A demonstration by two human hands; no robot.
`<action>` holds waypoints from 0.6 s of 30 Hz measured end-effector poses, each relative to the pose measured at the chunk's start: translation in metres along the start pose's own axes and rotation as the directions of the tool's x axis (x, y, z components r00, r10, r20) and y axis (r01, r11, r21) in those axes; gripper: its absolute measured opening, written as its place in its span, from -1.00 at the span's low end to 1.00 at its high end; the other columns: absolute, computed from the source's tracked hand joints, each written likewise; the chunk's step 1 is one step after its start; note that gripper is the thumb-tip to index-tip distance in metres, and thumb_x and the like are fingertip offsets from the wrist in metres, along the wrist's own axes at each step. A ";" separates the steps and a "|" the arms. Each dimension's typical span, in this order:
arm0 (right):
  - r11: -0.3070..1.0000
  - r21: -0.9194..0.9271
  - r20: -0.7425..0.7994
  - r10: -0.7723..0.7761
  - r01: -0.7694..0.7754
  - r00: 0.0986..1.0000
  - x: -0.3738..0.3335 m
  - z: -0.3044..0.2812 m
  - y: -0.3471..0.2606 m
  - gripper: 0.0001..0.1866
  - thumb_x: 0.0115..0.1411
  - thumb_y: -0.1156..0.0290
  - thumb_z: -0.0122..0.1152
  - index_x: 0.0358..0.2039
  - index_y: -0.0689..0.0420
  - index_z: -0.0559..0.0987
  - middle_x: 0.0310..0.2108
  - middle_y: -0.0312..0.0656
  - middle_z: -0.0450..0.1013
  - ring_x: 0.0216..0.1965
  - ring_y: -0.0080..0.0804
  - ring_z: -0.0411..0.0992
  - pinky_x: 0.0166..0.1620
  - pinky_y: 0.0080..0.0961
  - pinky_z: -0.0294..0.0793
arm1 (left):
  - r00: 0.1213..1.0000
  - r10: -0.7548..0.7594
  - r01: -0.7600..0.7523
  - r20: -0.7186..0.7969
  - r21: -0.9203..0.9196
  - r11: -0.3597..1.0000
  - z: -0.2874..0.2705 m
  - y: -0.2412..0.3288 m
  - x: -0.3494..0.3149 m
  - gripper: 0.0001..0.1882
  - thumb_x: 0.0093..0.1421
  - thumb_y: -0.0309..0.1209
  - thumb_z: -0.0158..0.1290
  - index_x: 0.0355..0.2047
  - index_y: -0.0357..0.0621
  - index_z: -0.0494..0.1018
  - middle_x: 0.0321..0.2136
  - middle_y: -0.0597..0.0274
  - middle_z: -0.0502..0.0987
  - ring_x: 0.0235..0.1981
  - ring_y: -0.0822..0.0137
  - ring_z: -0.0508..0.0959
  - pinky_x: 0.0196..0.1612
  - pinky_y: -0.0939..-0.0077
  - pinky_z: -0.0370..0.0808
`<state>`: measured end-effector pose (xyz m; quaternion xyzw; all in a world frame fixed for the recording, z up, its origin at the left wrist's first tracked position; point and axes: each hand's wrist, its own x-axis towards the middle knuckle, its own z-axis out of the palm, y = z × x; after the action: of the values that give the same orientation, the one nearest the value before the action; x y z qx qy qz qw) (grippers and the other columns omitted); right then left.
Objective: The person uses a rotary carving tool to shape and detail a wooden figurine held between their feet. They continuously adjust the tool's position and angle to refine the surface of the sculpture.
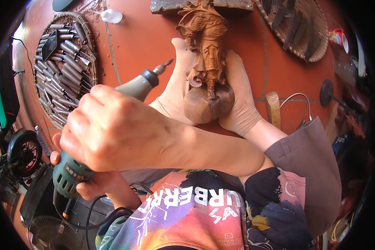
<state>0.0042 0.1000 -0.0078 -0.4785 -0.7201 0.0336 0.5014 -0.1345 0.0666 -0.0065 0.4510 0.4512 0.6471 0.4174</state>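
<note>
A handheld rotary tool [138,86] with a grey nose and green rear housing points its small bit up and right. My right arm crosses in front of my body, and my right hand [108,131] is closed around the tool's middle. Below it, my left hand [102,186] grips the vented rear end, its thumb and fingertips showing; the rest is partly covered. To the right, a carved wooden figure [208,54] on a rough rounded base [208,106] is held between my two feet [237,91]. The bit is apart from the carving.
A round basket [95,62] of many chisels stands left on the red tile floor [133,33]. At top right lies a woven tray [321,50] with flat dark tools. A wooden block [237,6], white bottle [111,16], wooden handle [273,109] and black cable [88,216] are around me.
</note>
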 end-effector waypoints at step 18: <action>0.963 0.262 -0.298 0.011 0.071 0.954 -0.039 -0.071 -0.063 -0.65 0.00 0.42 0.30 -0.14 0.06 0.61 -0.19 -0.23 0.49 -0.02 -0.23 0.49 0.13 -0.14 0.46 | 0.772 0.371 -0.554 0.516 0.261 0.791 -0.008 0.078 -0.096 -0.12 -0.18 -0.41 0.49 0.10 0.24 0.20 0.31 0.03 0.18 0.25 -0.10 0.29 0.25 0.01 0.36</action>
<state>0.0182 0.0069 0.0337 -0.3942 -0.6326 0.0513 0.6646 -0.1288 -0.0448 0.0470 0.7585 0.3392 0.5064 0.2305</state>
